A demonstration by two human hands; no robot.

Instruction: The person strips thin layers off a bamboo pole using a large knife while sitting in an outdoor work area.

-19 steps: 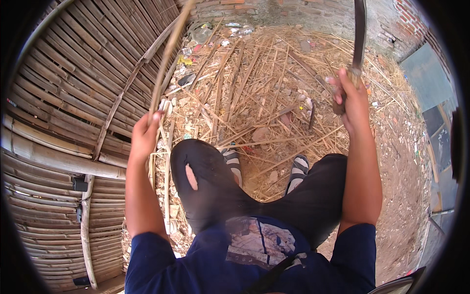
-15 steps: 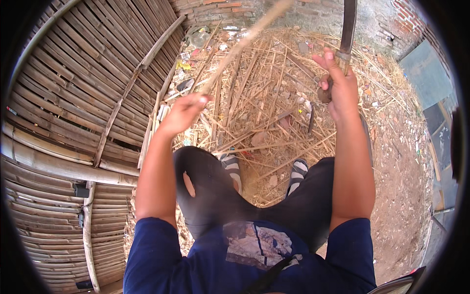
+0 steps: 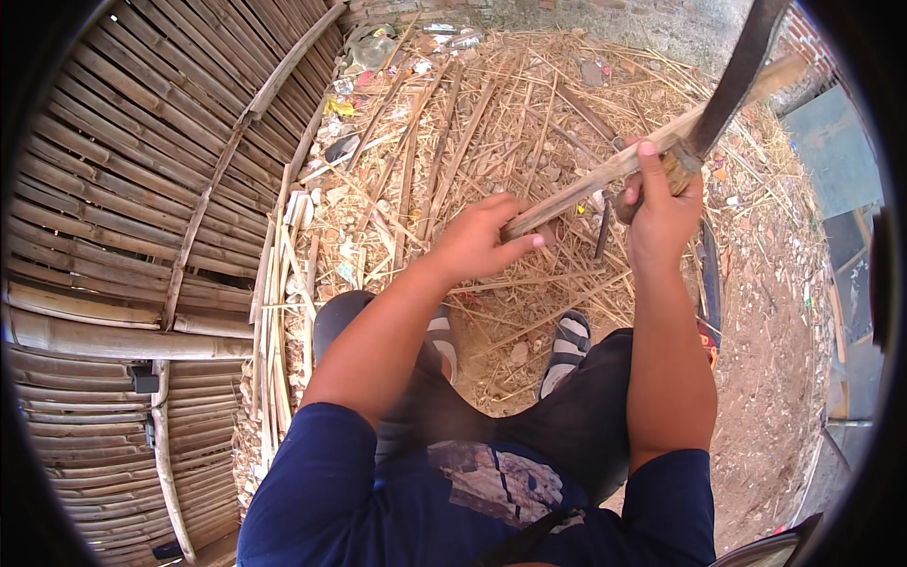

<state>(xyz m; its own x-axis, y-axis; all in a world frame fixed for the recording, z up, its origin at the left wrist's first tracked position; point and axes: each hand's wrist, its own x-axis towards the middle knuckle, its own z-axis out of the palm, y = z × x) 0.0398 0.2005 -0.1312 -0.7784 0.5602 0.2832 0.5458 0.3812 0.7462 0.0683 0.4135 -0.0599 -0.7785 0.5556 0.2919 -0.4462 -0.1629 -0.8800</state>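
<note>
A long, pale bamboo strip [image 3: 605, 175] is gripped near its lower end by the left hand [image 3: 482, 241], whose fingers are closed around it with the thumb laid along the underside. From that hand the strip is carried up and to the right, across the right hand [image 3: 661, 203], and on toward the upper right rim of the view. A wooden handle is clenched in the right hand, and from it a long, dark, slightly curved blade [image 3: 732, 80] is seen rising above the hand; the blade is laid against the strip just above the right hand, the two touching where they cross. Both hands are held close together, the right a little higher and farther out than the left. Below the hands, two sandalled feet [image 3: 567, 345] are planted on bare earth strewn with dry bamboo splinters and shavings [image 3: 453, 132]. A second dark blade [image 3: 710, 283] is seen lying on the ground just below and to the right of the right hand. To the left of the left hand, a bundle of thin split strips [image 3: 274, 312] is laid lengthwise beside a wall of woven and lashed bamboo [image 3: 123, 189], and scraps of litter [image 3: 378, 47] are scattered well beyond the hands, near a brick wall. Dark trousers and a dark blue shirt are worn by the person.
</note>
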